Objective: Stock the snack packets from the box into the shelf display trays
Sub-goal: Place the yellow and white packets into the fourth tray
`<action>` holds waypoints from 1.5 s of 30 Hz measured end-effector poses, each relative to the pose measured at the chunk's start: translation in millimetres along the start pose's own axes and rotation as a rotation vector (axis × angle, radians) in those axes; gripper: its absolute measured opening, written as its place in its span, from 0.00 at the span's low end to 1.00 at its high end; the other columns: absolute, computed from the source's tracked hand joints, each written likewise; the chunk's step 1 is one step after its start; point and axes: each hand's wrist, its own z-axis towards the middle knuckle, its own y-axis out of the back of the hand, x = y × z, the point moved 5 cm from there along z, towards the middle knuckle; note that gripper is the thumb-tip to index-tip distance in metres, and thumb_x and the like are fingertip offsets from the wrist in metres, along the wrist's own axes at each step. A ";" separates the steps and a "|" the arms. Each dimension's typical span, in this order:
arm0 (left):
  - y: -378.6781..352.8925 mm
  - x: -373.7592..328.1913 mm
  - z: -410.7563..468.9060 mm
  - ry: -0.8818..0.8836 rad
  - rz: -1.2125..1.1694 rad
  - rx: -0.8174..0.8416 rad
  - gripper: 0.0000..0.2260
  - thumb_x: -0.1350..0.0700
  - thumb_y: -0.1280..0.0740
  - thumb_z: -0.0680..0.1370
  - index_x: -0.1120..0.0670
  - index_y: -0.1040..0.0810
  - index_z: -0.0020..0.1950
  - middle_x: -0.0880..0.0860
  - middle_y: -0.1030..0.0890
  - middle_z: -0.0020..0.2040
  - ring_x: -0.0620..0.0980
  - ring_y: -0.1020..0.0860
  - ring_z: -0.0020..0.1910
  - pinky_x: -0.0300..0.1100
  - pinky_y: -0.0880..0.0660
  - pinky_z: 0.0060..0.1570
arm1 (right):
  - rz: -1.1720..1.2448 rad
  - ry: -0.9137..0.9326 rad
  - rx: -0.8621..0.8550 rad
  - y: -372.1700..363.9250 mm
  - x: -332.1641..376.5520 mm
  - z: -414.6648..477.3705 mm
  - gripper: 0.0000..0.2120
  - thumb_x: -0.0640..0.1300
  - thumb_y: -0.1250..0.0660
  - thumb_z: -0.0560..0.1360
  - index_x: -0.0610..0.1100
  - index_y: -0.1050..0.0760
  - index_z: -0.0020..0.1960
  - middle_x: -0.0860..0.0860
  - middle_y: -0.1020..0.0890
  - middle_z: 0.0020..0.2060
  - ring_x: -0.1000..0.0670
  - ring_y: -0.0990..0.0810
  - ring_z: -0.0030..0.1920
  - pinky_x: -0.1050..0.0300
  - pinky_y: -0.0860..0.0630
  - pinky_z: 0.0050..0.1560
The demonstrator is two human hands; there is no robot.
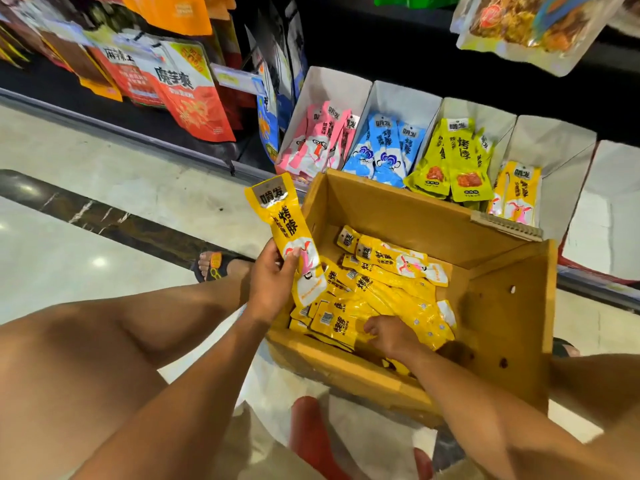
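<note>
The left hand [272,282] grips a long yellow foil packet [284,223] over the brown cardboard box [398,209] fronting white card trays [391,98]; the right hand [389,336] lies among loose yellow packets [408,292], grip unclear.

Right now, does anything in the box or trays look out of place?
Nothing looks spilled. The yellow packets lie jumbled in the cardboard box; the shelf tray of matching packets is sparsely filled.

The left hand [272,285] and right hand [388,332] are bare, as are the arms [194,386] and legs [104,341]. The left foot wears a dark open-toed sandal [213,266] with an orange-and-yellow patch on its strap. Pale beige shorts [249,441] show at the bottom edge.
</note>
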 end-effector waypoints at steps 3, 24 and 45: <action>-1.5 0.7 -0.5 0.008 -0.018 -0.002 0.10 0.49 0.31 0.82 0.48 0.20 0.62 0.47 0.14 0.55 0.46 0.16 0.56 0.54 0.19 0.58 | -0.178 0.006 -0.025 -4.0 7.9 5.2 0.18 0.49 0.30 0.74 0.55 0.23 0.63 0.52 0.21 0.62 0.47 0.22 0.62 0.54 0.25 0.58; -0.2 -2.2 -1.7 0.042 0.060 -0.030 0.08 0.47 0.32 0.83 0.45 0.22 0.61 0.44 0.14 0.54 0.41 0.16 0.52 0.49 0.17 0.54 | -0.141 0.064 -0.134 19.7 1.8 -8.2 0.12 0.55 0.29 0.72 0.57 0.18 0.55 0.59 0.17 0.55 0.52 0.19 0.57 0.60 0.27 0.49; -70.3 -53.9 -21.6 0.096 0.111 0.178 0.13 0.55 0.37 0.84 0.55 0.27 0.68 0.54 0.20 0.63 0.54 0.22 0.62 0.47 0.26 0.59 | 0.834 0.178 -0.617 173.8 38.9 -93.1 0.05 0.47 0.22 0.71 0.49 0.16 0.44 0.55 0.15 0.38 0.58 0.18 0.36 0.50 0.18 0.40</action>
